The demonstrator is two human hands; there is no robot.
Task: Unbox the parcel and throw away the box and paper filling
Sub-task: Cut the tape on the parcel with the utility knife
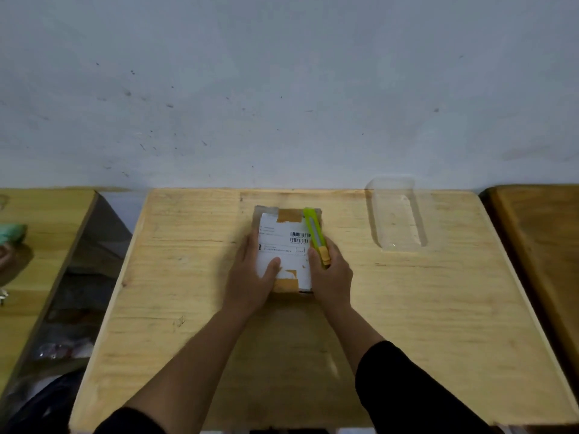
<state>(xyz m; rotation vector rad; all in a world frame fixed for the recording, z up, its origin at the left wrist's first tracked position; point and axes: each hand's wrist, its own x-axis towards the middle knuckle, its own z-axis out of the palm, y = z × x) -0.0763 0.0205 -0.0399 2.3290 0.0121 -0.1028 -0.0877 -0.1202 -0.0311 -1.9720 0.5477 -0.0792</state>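
Centre frame on the surface (407, 308), the left hand (250, 274) presses flat on the taped parcel (282, 245) while the right hand (332, 274) grips the green box cutter (315, 233), opening step underway, likely slicing the tape next.

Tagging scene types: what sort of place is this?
Likely a plain workroom or makeshift packing station: bare wooden table against a scuffed white wall, taped parcel, utility knife, more tables alongside.

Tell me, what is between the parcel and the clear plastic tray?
Only bare wooden table lies between the parcel and the clear tray, as the head view shows.
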